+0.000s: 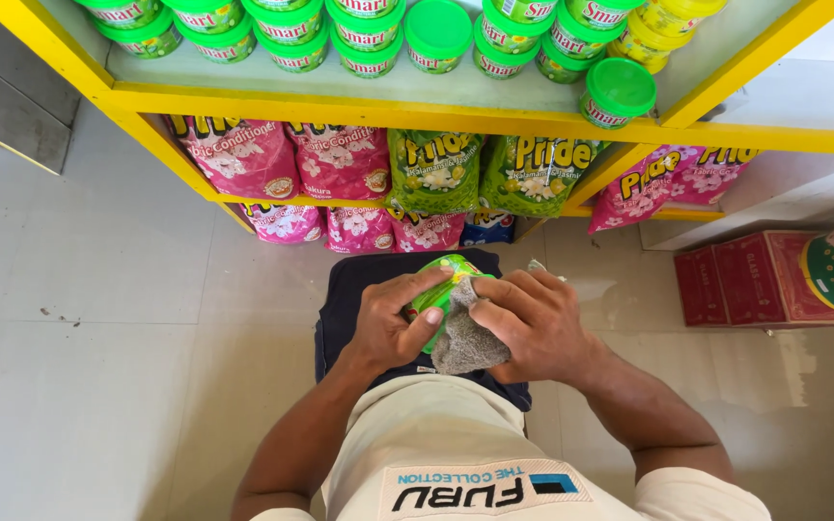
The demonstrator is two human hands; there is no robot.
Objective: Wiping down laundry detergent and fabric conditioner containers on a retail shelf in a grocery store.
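Your left hand (390,323) grips a small green tub (439,289), right hand (533,323) presses a grey cloth (465,340) on it—wiping seems midway; yellow shelf (378,102) tubs wait.

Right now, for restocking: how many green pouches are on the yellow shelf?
2 green pouches: one left of centre, one right beside it, flanked by pink pouches. More may be hidden behind them.

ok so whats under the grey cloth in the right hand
The grey cloth, pressed by the right hand, lies over a small green packet held by the left hand. Only the packet's left part shows; the rest is covered by cloth and fingers.
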